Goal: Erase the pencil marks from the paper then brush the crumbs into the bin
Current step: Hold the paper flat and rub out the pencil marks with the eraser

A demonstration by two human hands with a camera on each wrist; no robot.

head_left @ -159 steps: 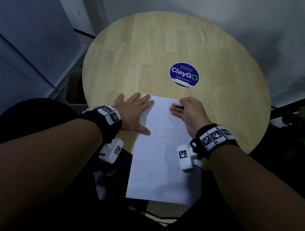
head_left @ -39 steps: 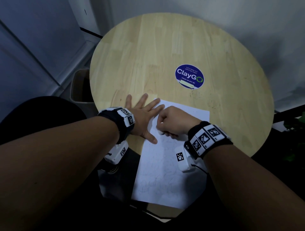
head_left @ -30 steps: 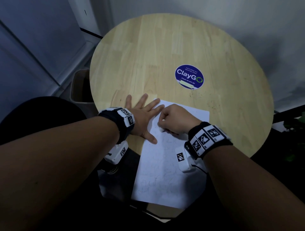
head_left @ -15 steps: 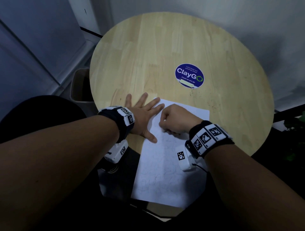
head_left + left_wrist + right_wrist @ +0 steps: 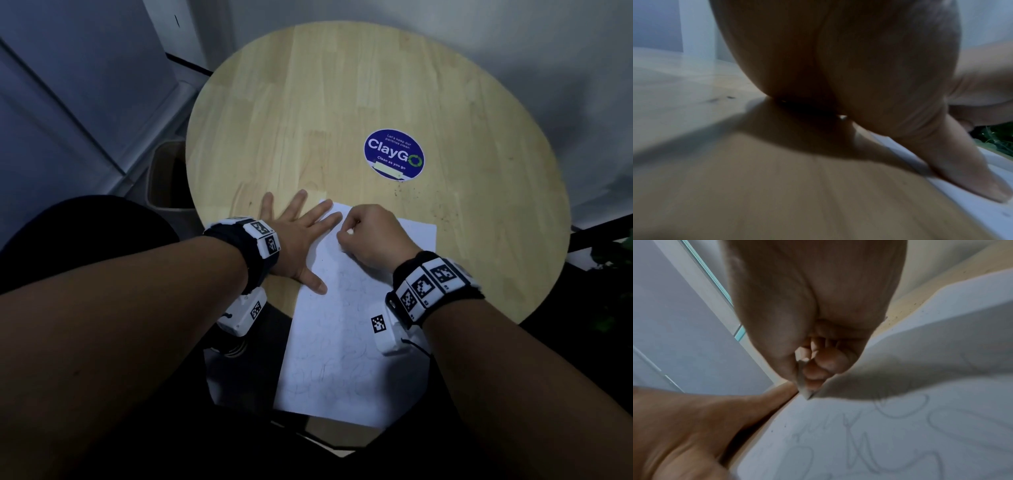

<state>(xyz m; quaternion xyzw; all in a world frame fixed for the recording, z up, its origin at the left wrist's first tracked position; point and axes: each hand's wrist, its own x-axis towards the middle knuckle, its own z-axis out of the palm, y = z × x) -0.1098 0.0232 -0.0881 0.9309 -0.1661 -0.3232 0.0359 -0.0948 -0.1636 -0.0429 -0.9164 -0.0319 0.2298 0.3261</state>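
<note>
A white paper (image 5: 342, 342) covered in faint pencil scribbles lies at the near edge of the round wooden table (image 5: 325, 102). My left hand (image 5: 301, 222) lies flat with fingers spread, and its thumb and fingertips press on the sheet's left edge. My right hand (image 5: 346, 234) pinches a small white eraser (image 5: 350, 232) and holds it down on the paper near the top left corner, right beside the left fingertips. In the right wrist view the eraser (image 5: 804, 386) touches the paper (image 5: 900, 434) just above the scribbles. A brown bin (image 5: 164, 174) stands on the floor left of the table.
A blue round sticker (image 5: 394, 158) is stuck on the table beyond the paper. Dark specks (image 5: 424, 202) are scattered on the wood to the right of the sheet's top edge. The sheet's near end hangs over the table edge toward my lap.
Since the earliest frame my right hand has carried the eraser from the paper's top right to its top left. Over the last second it shifts slightly there. My left hand stays pressed.
</note>
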